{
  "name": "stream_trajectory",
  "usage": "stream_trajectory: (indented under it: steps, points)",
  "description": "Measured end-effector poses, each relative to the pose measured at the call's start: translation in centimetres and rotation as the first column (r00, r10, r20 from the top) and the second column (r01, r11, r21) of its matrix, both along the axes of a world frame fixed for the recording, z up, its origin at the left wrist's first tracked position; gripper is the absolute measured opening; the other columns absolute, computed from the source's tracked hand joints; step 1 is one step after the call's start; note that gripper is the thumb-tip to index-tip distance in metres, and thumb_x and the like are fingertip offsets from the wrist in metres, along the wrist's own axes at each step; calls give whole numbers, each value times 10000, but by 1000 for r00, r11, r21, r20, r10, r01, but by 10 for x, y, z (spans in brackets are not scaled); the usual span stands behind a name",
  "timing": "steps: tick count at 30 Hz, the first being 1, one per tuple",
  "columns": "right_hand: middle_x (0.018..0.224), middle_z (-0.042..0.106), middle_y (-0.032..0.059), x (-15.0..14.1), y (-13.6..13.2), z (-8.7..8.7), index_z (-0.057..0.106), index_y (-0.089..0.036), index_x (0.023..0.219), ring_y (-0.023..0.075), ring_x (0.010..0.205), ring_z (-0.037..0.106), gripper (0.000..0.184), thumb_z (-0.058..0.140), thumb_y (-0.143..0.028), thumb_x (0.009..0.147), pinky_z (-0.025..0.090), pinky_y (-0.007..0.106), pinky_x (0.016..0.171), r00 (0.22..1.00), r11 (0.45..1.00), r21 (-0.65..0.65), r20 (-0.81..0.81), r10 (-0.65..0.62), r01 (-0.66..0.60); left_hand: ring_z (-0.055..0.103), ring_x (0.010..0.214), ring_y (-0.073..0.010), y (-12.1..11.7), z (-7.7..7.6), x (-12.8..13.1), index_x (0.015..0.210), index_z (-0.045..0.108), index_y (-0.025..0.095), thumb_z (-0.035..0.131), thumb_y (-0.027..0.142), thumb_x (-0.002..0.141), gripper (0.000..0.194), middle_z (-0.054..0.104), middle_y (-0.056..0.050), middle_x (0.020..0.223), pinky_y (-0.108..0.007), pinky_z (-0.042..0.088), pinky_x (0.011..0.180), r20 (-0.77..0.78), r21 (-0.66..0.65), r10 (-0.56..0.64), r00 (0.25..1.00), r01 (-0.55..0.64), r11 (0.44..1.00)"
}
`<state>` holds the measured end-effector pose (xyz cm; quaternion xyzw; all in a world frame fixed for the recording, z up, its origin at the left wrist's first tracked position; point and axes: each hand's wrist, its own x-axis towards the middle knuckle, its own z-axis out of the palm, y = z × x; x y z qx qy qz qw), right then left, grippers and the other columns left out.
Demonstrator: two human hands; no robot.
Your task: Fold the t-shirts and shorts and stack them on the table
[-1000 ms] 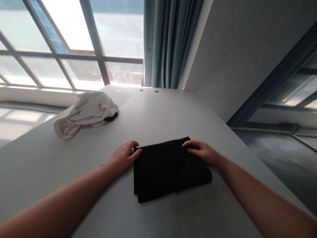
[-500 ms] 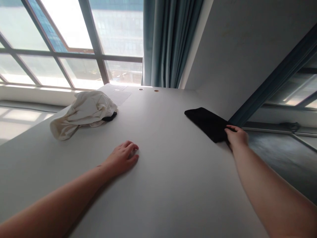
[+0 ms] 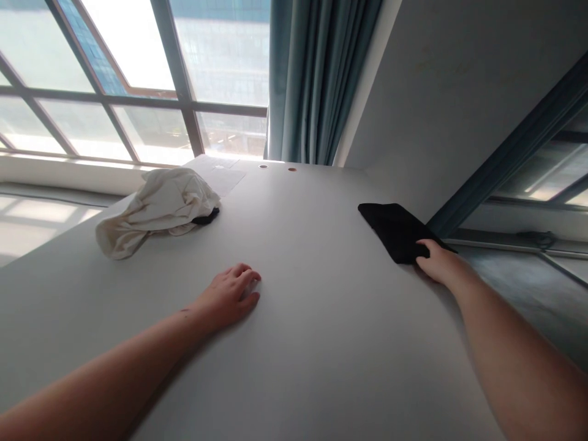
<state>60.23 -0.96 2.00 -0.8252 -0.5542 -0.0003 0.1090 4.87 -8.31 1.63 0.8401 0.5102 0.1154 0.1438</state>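
Observation:
My right hand (image 3: 436, 262) holds the near right edge of a flat black piece that looks like folded cloth (image 3: 390, 229), thumb on top and the other fingers partly hidden. The cloth lies at the right side of the white table (image 3: 294, 343). On the table's middle left, my left hand (image 3: 234, 293) rests with loosely bent fingers, thumb apart, and nothing in it. Beyond it lies a crumpled cream-white cloth (image 3: 160, 208), with a small dark part (image 3: 206, 217) showing at its right end.
Thin pale sheets (image 3: 225, 177) lie near the table's far edge, beside two round holes, one of them here (image 3: 292, 169). Behind stand windows and a blue-grey curtain (image 3: 307, 86). A wall (image 3: 427, 110) borders the far right.
The black cloth has shifted slightly right and lies turned a little. My right hand has moved slightly nearer and grips it farther in from its corner. My left hand stays put.

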Motion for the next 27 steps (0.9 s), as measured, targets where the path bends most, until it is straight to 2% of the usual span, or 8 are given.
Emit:
stream_trajectory:
  steps: [3,6,10,16,20,22,24,27]
  points:
    - [1259,654,346,-18,3,6,467,-80,1573,355,986,698,733,627,-301,892,414,405,785,999,968,-249,39,27,-16,625,1205,-320,0,0,0,1272,647,246,512,414,944,392,627,-116,1325,-486,471,1093,-7,-13,0,1000,0,1000]
    - [1346,593,387,-25,8,5,437,-42,1586,416,1107,668,801,654,-406,906,415,432,828,995,953,-302,92,34,-5,629,1193,-321,0,0,1,1265,653,246,524,414,941,387,630,-113,1320,-492,471,1091,3,-14,-7,1000,7,1000]
    - [1339,601,378,-22,16,-4,471,-33,1565,437,1167,633,798,570,-531,950,405,460,855,993,966,-257,109,40,-11,629,1192,-313,1,-3,1,1256,652,256,531,408,943,369,634,-107,1311,-484,467,1091,11,-11,-15,1000,15,1000]
    - [1332,576,366,-29,43,-13,460,-93,1588,426,1177,619,759,431,-592,1016,406,468,866,994,988,-149,110,-23,40,617,1222,-306,5,-7,2,1266,640,267,533,390,955,352,632,-100,1309,-476,453,1106,16,-14,-25,1000,25,1000]
    - [1398,529,319,-30,69,-18,410,-179,1627,421,1264,558,712,391,-572,1034,407,474,991,988,986,-117,110,-108,121,624,1210,-303,7,-5,4,1261,639,257,529,378,952,350,632,-98,1293,-487,445,1115,10,-28,-29,1000,29,999]
    - [1426,492,300,-31,76,-17,447,-211,1603,431,1292,516,677,408,-555,1022,395,511,1025,981,978,-115,114,-159,172,628,1206,-298,7,-3,5,1258,637,262,531,373,948,345,633,-93,1292,-477,449,1110,6,-31,-27,1000,27,999]
    - [1443,439,305,-35,78,-16,536,-181,1524,451,1298,473,632,444,-519,998,385,570,1026,969,974,-84,151,-196,210,631,1203,-295,7,-3,6,1249,638,270,534,376,946,338,637,-88,1289,-469,454,1102,6,-29,-22,1000,22,999]
    - [1423,429,279,-45,76,-16,613,-160,1395,440,1280,448,548,516,-461,948,395,597,1009,963,990,27,231,-139,137,634,1188,-290,8,-4,7,1235,645,273,531,385,949,328,644,-84,1274,-460,458,1091,15,-18,-20,1000,21,1000]
